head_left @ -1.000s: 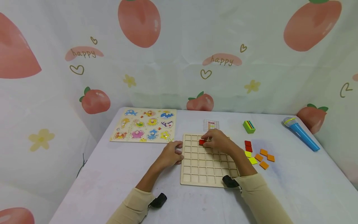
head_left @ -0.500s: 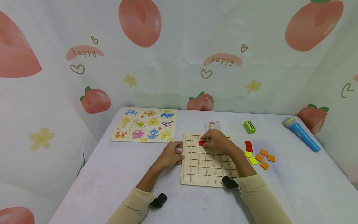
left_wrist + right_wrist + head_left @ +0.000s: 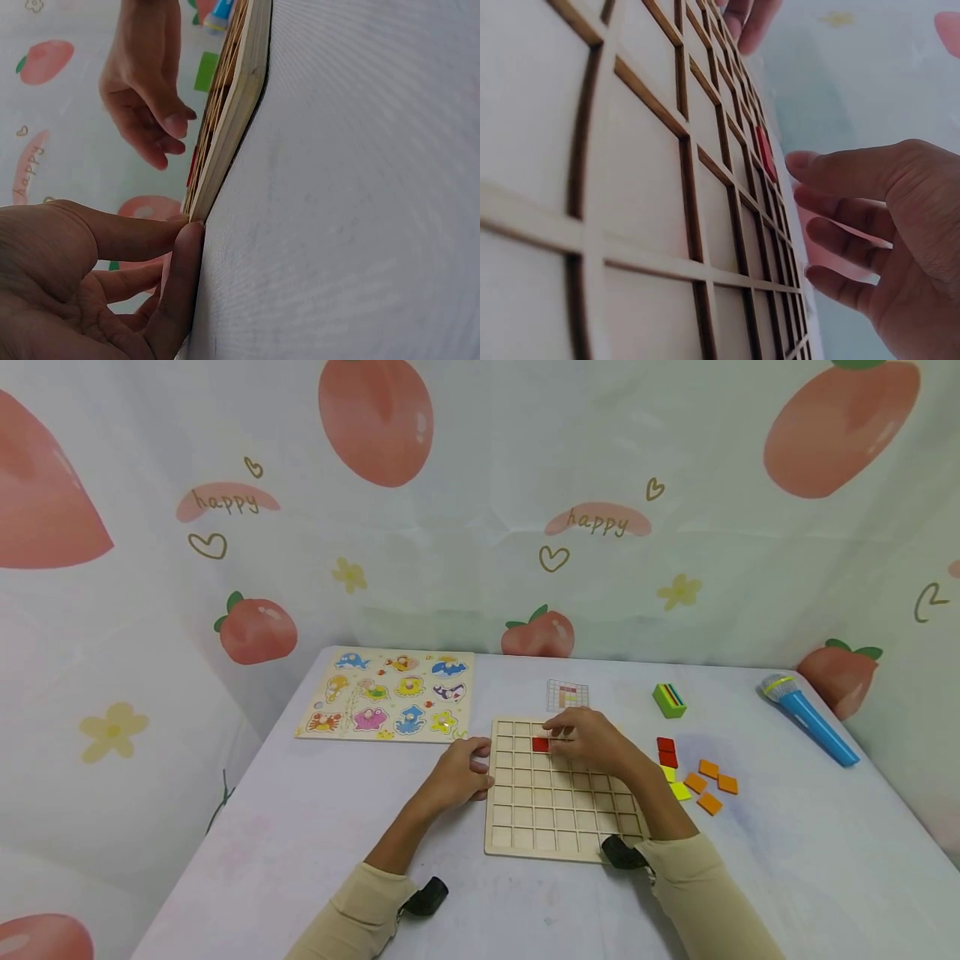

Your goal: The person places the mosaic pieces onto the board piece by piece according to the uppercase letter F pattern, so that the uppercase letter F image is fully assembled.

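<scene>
A wooden grid board [image 3: 522,814] lies on the table before me. One red square tile [image 3: 540,744] sits in a cell of its second row from the far edge. My left hand [image 3: 456,772] is at the board's left edge; in the left wrist view its thumb and a fingertip [image 3: 187,234] pinch that edge. Over the far part of the board my right hand [image 3: 588,739] hovers just right of the red tile, holding nothing. The right wrist view shows its fingers apart and loosely bent, with a gap between the thumb [image 3: 802,161] and the tile.
Right of the board lie red tiles [image 3: 667,752], yellow tiles [image 3: 681,791] and several orange tiles [image 3: 708,802]. Behind are a printed pattern card [image 3: 567,695] and a green block [image 3: 668,700]. A sea-animal puzzle [image 3: 390,697] lies far left, a toy microphone [image 3: 813,718] far right.
The red tile has settled flat into its cell, and my right hand has let go of it and drawn slightly to the right. My left hand has stayed put.
</scene>
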The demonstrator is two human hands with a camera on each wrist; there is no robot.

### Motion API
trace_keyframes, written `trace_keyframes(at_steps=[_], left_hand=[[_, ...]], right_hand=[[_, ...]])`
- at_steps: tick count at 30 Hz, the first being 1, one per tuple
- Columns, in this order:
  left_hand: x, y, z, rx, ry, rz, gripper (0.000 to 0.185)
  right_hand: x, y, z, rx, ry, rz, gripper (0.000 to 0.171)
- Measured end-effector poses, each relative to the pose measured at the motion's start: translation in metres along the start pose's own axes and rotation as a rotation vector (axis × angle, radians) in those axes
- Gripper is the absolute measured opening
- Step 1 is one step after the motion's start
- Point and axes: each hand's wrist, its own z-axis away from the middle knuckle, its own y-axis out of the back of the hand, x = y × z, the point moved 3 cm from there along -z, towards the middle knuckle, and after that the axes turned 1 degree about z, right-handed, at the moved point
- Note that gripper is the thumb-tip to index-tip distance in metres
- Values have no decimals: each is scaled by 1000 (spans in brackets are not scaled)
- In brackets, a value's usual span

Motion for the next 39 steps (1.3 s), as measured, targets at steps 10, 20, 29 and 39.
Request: trace_keyframes(at_steps=[10,20,29,39], left_hand=[[1,0,1,9,16,-13,65],[1,0,2,17,8,-22,65],[-1,-1,1,9,6,-15,66],[0,-1,1,7,11,-16,65]], right_hand=[[6,10,20,89,-40,-13,32],[16,22,37,145,-46,-59,32],[31,32,46,184,-79,-67,35],[50,38,56,210,-148,-75,35]])
